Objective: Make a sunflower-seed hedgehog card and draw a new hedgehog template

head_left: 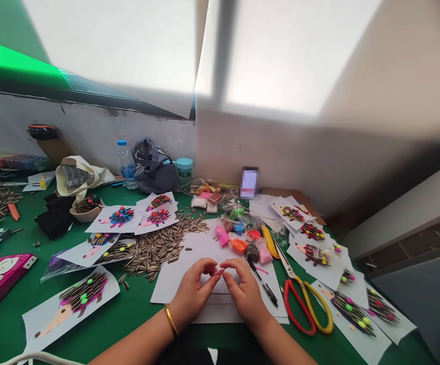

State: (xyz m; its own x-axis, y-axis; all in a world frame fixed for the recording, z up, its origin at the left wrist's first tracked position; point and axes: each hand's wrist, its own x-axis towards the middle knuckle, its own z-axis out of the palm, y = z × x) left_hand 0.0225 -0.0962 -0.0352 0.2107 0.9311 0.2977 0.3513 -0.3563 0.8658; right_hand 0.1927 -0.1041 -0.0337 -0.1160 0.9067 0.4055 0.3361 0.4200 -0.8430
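My left hand, with a gold bangle at the wrist, is closed with thumb and forefinger nearly together. Opposite it, my right hand curls inward the same way, so that the fingertips of both almost meet. Something small and reddish shows between the fingertips; I cannot make out what it is. Both hands are above white paper sheets. Right of my right hand lie a black pen and scissors with a red and a yellow handle. Bagged coloured clay lies just beyond the hands.
A heap of sunflower seeds spreads left of the paper. Hedgehog pictures made with seeds lie on both sides, such as one picture at left and another at right. Behind stand a water bottle, a grey bag and a phone.
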